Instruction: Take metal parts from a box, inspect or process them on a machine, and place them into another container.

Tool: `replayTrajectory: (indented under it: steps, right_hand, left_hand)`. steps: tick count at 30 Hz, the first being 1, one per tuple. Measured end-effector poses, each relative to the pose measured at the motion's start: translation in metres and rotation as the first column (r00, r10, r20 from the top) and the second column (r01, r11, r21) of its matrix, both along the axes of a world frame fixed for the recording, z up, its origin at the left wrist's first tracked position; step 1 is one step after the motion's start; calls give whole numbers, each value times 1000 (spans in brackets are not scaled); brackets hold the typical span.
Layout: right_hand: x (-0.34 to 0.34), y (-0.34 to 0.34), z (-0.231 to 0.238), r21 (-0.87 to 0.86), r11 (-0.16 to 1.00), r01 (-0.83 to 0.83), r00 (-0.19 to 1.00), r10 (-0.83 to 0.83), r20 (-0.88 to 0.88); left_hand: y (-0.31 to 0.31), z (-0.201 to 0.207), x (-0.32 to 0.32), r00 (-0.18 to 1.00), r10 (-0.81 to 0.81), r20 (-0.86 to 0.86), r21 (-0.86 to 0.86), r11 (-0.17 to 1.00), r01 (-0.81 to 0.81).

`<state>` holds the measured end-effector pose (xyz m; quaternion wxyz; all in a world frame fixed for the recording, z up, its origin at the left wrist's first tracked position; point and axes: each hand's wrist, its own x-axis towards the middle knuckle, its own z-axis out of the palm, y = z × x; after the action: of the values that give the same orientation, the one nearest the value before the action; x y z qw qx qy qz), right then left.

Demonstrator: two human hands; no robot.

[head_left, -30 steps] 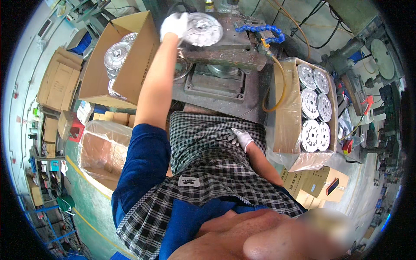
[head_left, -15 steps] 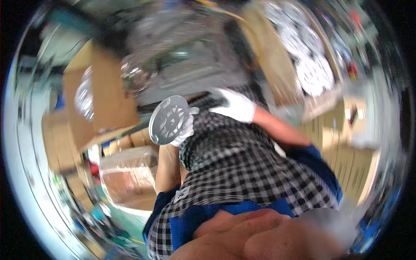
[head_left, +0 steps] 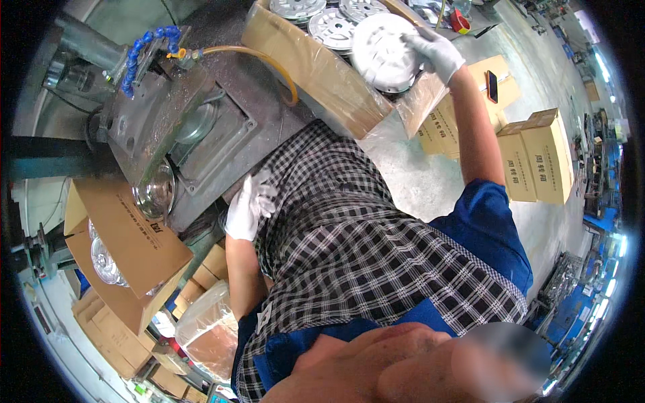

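My right hand (head_left: pixel 437 55), in a white glove, reaches to the far right and grips the edge of a round silver metal disc (head_left: pixel 381 55). The disc is slightly blurred and tilted over a carton (head_left: pixel 322 77) that holds several similar discs (head_left: pixel 330 28). My left hand (head_left: pixel 248 207), also gloved, is beside my checked apron (head_left: pixel 356 248) with fingers apart and nothing in it. Ahead of the left hand is a machine bed (head_left: pixel 222 144) with a round metal piece (head_left: pixel 196 122) in it. A shiny dished disc (head_left: pixel 156 191) sits at the bed's near left edge.
An open cardboard box (head_left: pixel 134 242) with shiny round parts stands at the left. A blue jointed hose (head_left: pixel 142 50) and a yellow tube (head_left: pixel 259 54) hang over the machine. Closed cartons (head_left: pixel 537 158) stand on the right, and a phone (head_left: pixel 492 87) lies on a box.
The grey disc that was in my left hand is out of it. My right hand has moved from the apron out to the right carton and holds a disc. The view has turned rightward.
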<state>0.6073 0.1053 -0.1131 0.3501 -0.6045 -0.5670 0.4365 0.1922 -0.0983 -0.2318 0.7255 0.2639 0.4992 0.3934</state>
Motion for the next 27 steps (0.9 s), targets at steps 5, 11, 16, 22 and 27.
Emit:
replayTrajectory:
  steps: [5,11,16,22,27]
  right_hand:
    - [152,90,-123,-283,935,216,913,-296,-280]
    - [80,55,-64,387,865,320,452,-498,740]
    - [33,35,-63,406,909,94,407,-407,818]
    - [62,70,-127,300,940,-165,524,-174,834]
    - [-153,123,-165,-87,362,-928,-4,224,975]
  left_hand:
    - [-27,-20,-12,985,173,28,-60,983,-171]
    - [-45,-21,-22,948,319,-12,-47,947,-319]
    - [-51,-26,-29,930,366,-28,-68,928,-367]
    - [-43,-9,-11,881,473,31,-145,874,-464]
    - [-42,-37,-13,962,265,-71,12,964,-265]
